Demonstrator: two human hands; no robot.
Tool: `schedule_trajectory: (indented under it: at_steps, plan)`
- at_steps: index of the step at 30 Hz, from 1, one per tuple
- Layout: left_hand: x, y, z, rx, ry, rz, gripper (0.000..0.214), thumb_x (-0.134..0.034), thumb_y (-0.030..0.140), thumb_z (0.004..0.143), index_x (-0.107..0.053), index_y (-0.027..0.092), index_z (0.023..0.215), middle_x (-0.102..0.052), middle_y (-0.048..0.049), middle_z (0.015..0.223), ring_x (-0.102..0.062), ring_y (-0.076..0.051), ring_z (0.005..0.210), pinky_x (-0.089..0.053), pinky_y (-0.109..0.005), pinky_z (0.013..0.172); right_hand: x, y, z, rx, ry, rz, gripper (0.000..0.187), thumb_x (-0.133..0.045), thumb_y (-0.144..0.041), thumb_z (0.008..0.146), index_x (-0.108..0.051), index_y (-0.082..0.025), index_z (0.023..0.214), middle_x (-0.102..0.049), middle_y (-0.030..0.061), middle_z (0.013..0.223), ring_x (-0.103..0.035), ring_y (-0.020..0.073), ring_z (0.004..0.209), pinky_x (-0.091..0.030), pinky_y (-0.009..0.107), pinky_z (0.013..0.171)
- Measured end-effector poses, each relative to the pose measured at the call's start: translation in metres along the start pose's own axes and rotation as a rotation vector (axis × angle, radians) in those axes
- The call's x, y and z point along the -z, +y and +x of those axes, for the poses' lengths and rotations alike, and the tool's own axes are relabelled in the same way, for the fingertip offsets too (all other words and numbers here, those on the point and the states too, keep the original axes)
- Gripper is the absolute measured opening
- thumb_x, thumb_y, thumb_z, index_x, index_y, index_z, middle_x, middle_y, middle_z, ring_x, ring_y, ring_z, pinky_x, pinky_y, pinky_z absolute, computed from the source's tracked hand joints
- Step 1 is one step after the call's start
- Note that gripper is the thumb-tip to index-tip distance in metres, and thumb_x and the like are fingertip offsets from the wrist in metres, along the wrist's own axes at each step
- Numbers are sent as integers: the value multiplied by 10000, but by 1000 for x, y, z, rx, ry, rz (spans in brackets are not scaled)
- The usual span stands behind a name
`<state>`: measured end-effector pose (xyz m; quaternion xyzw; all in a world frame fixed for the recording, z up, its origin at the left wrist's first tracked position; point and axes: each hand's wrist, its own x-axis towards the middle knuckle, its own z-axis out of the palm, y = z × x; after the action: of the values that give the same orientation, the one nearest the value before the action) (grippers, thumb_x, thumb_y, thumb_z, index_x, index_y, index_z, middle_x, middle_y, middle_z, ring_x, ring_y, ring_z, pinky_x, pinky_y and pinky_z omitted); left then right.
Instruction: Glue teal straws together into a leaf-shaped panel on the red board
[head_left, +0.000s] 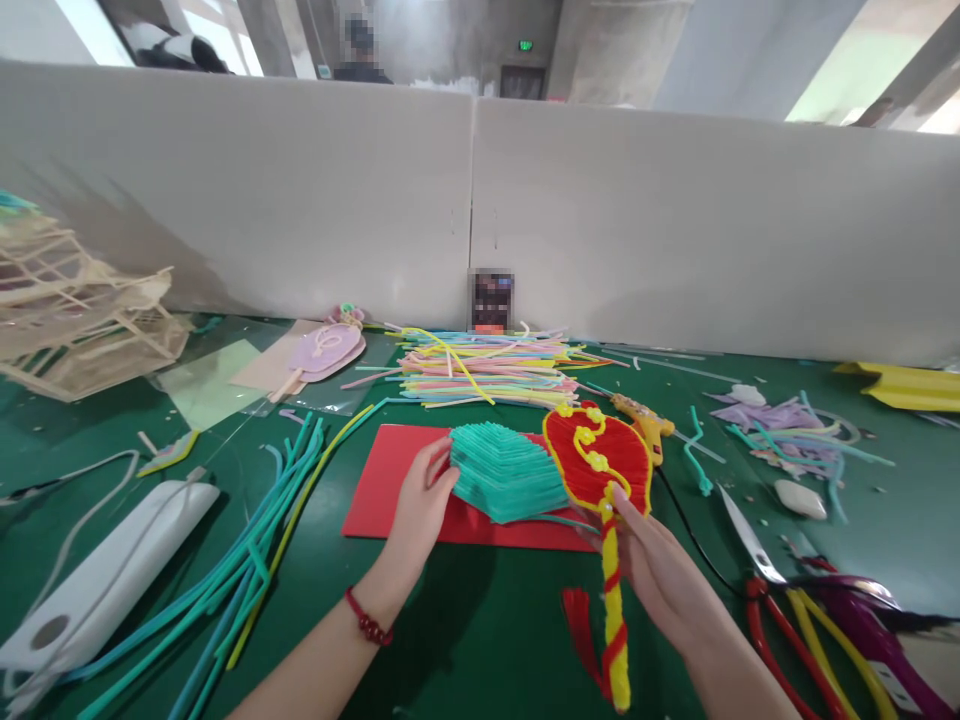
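Note:
My left hand [420, 505] grips the left edge of a teal fan-shaped piece [504, 470] made of pipe cleaners, over a red mat [382, 480]. My right hand [660, 565] holds a red fan with yellow trim [600, 450] by its red-and-yellow twisted handle [613, 620], upright beside the teal piece. A red tassel [581, 620] hangs from the handle's lower part. A red bead bracelet [367, 620] is on my left wrist.
A pile of pastel pipe cleaners [480, 370] lies behind the mat, a yellow glue gun [637, 415] to its right. Long teal and yellow stems [247, 570] and a white device [105, 580] lie left. Red-handled scissors [757, 570] lie right. A white partition [480, 210] bounds the table.

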<state>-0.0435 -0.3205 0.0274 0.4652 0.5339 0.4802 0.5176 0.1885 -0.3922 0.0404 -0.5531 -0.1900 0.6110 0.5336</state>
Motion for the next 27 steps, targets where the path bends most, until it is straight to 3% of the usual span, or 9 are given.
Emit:
schedule_trajectory:
  at_steps: [3, 6, 8, 10, 14, 18, 23, 25, 27]
  plan:
    - [4, -2, -9, 36, 15, 21, 370, -564, 264, 731, -561, 174, 1090, -565, -135, 1309, -493, -253, 1259, -415, -397, 1026, 1, 4, -8, -64, 83, -44, 396, -719, -513, 700, -662, -180, 908, -710, 55, 794, -685, 203, 716, -527, 259, 519]
    - [7, 1, -6, 5, 53, 103, 349, -534, 261, 739, -578, 179, 1075, -561, -128, 1310, -478, -247, 1269, -408, -393, 1028, -6, 8, -11, -96, 124, -85, 404, -741, -557, 651, -593, -186, 712, -565, -25, 531, -513, 89, 440, -319, 170, 330]
    - [7, 5, 1, -23, 60, 156, 303, -501, 286, 768, -595, 172, 1033, -602, -122, 1246, -530, -242, 1210, -435, -382, 997, -18, 11, -12, -84, 64, -124, 467, -766, -566, 611, -504, -180, 620, -422, -75, 435, -343, 33, 370, -172, 142, 311]
    - [6, 10, 8, -5, 31, 160, 303, -463, 322, 808, -594, 156, 1024, -649, -121, 1152, -610, -239, 1087, -485, -379, 924, -33, 15, -11, -84, -58, -180, 504, -770, -579, 597, -470, -174, 619, -363, -98, 417, -263, 13, 374, -127, 133, 332]
    - [4, 13, 22, 40, -30, 134, 415, -481, 389, 845, -548, 150, 1177, -672, -106, 1106, -635, -228, 1035, -517, -350, 857, -56, 27, -7, -169, -221, -278, 546, -687, -676, 626, -486, -172, 692, -364, -108, 420, -235, 7, 365, -112, 130, 332]
    - [2, 6, 32, -8, -94, 257, 440, -553, 309, 804, -560, 180, 1225, -649, -88, 1191, -607, -217, 1098, -488, -333, 925, -64, 38, -3, -260, -239, -316, 563, -634, -716, 642, -505, -174, 717, -400, -97, 401, -274, 18, 326, -155, 127, 290]
    - [1, -1, 40, -71, -121, 405, 312, -527, 284, 814, -657, 226, 1091, -673, -45, 1173, -599, -224, 1112, -462, -362, 978, -52, 26, 0, -369, -346, -375, 560, -567, -729, 682, -537, -177, 777, -636, 14, 657, -543, 92, 404, -380, 178, 316]
    - [0, -1, 41, -89, -133, 441, 303, -521, 292, 821, -664, 231, 1081, -684, -41, 1149, -616, -225, 1076, -471, -365, 962, -42, 15, 5, -404, -372, -551, 579, -506, -750, 707, -560, -176, 755, -640, 28, 626, -531, 110, 368, -359, 202, 306]
    - [-1, 1, 42, -113, -137, 496, 298, -517, 296, 827, -664, 234, 1079, -684, -42, 1138, -618, -223, 1059, -473, -362, 956, -33, 4, 13, -253, -271, -786, 571, -468, -738, 743, -566, -182, 658, -579, 9, 515, -472, 103, 342, -333, 216, 324]
